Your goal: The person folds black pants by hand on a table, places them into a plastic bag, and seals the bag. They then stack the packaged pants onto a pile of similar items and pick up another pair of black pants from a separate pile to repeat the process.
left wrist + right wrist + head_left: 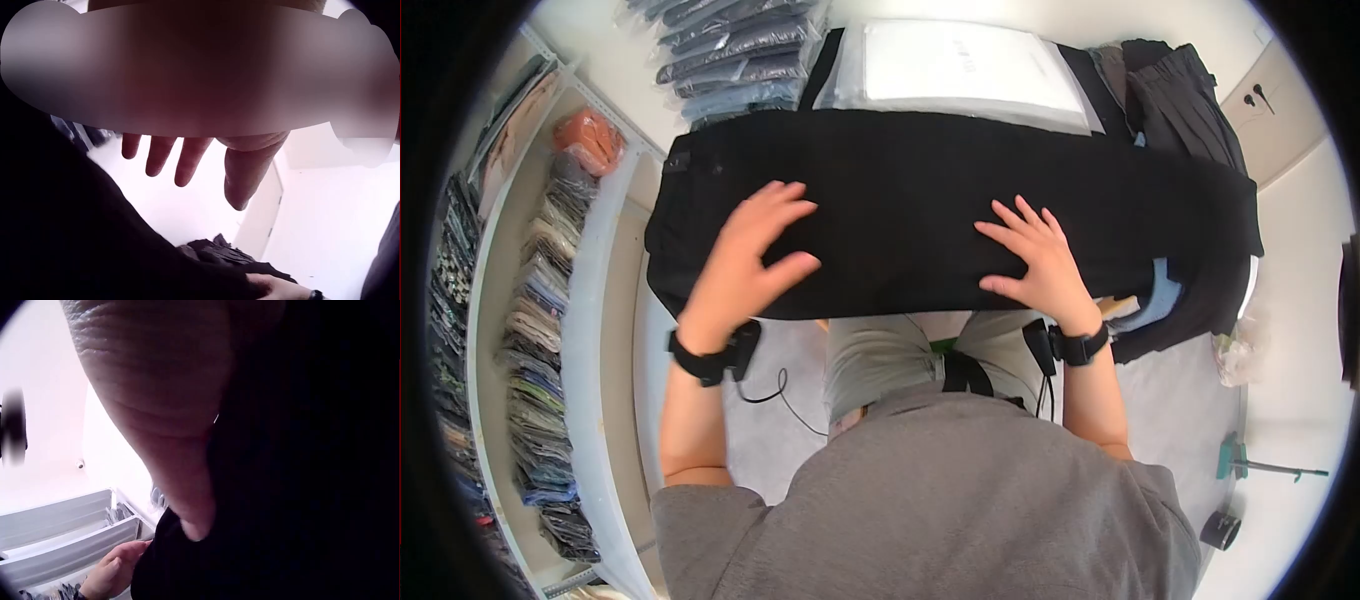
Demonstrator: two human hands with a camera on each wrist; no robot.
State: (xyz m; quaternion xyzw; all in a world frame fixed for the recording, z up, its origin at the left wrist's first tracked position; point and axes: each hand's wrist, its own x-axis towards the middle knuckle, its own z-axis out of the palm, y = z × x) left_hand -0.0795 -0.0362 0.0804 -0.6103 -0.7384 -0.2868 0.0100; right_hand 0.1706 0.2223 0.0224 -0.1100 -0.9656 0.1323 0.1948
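A long black garment (900, 210), which looks like folded trousers, lies crosswise in front of the person in the head view. Its left end carries a small button, and its right end hangs down near a light blue patch (1165, 290). Over its left part is the left hand (745, 255), fingers extended and thumb apart, holding nothing. The left wrist view has those fingers (194, 161) pointing down beside the dark cloth. Toward the right part, the right hand (1040, 262) spreads its fingers over the fabric. Its thumb (181, 481) overlaps the black cloth in the right wrist view.
Behind the garment lie clear plastic bags with a white sheet (960, 65). A stack of bagged clothes (735, 60) rises at back left, dark grey clothing (1190, 100) at back right. Shelves (615, 300) of packed garments line the left side. A cable (785, 395) hangs by the left wrist.
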